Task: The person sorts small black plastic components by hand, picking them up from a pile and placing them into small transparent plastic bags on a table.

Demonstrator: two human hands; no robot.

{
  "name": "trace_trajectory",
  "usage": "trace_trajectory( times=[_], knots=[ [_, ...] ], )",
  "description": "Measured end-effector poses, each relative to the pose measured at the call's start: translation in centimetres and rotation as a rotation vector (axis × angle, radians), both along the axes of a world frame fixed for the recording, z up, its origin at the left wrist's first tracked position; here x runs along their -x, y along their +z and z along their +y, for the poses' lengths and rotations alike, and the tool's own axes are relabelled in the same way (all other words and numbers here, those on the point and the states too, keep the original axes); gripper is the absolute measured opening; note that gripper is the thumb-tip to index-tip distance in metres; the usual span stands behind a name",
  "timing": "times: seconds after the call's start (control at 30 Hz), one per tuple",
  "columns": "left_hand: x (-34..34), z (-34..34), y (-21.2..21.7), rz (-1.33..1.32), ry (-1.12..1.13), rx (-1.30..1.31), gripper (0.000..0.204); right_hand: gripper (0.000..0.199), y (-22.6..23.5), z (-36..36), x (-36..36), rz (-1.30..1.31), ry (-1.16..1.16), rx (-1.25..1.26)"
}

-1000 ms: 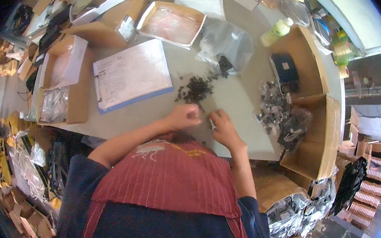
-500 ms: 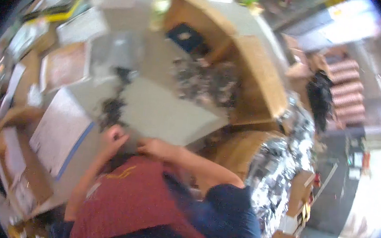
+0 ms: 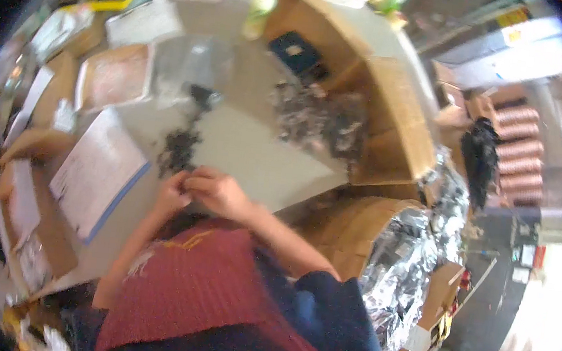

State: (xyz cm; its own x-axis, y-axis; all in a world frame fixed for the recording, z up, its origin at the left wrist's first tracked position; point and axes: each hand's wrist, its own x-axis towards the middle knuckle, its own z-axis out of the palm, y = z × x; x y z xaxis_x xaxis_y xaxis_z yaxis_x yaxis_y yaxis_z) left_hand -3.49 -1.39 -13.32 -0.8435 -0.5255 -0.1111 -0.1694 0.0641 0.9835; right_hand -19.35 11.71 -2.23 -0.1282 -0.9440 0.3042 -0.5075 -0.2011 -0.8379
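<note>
a white sheet on a blue-edged clipboard lies on the grey tabletop. behind it sits a shallow cardboard tray and a clear plastic bag. an open cardboard box holds silvery packets and a dark blue box. crumpled foil bags fill another carton.

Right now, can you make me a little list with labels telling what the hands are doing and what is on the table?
Left hand: meets the right hand at the near table edge; whether it pinches something is too blurred to tell.
Right hand: touching the left hand, fingers curled.
Nearest thing: pile of small dark parts, just beyond the hands.
Table: pale top.
Left side: clipboard with paper.
Far side: clear plastic bag.
Right side: cardboard box with a heap of silvery packets in front.
</note>
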Motion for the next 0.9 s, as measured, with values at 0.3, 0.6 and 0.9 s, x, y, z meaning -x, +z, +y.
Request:
trace_trajectory(
  times=[0.3, 0.6, 0.9],
  knots=[
    [0.1, 0.2, 0.9, 0.032, -0.087, 0.106, 0.043, 0.035, -1.2, -1.6, -0.5, 0.131, 0.197, 0.071],
    [-0.2, -0.3, 4.5, -0.046, -0.061, 0.121, 0.026, 0.026, -5.3, -2.1, 2.4, 0.15, -0.349, -0.227],
    [0.2, -0.1, 3.6, -0.026, -0.028, 0.056, 0.023, 0.028, -7.7, -3.7, 1.1, 0.35, -0.272, -0.206]
  ],
)
